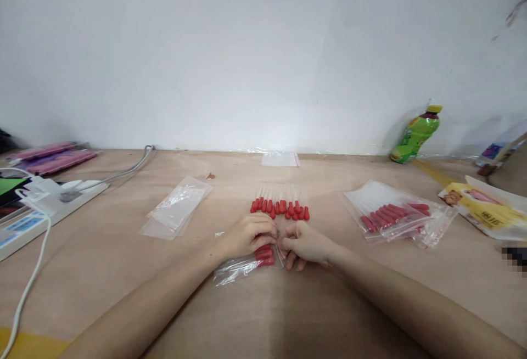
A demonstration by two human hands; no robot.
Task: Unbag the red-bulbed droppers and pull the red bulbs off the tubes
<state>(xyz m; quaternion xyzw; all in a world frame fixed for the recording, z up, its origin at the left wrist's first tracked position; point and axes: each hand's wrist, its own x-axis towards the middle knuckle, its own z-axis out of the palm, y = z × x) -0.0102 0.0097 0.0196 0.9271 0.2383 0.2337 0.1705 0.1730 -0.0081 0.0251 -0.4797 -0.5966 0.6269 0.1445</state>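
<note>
A clear plastic bag (239,271) with several red-ended pieces (264,257) inside lies on the table below my hands. My left hand (251,235) is closed on the bag's upper part, its fingers curled over the red ends. My right hand (304,243) is closed at the bag's right edge, thumb and forefinger pinched there. Just beyond both hands, several droppers with red bulbs (282,208) lie in a row, their thin clear stems pointing toward the wall.
Flat clear bags (177,208) lie at the left, filled bags (391,216) at the right. A power strip (53,211) with cables is far left. A green bottle (415,136) leans on the wall, near a yellow packet (486,208).
</note>
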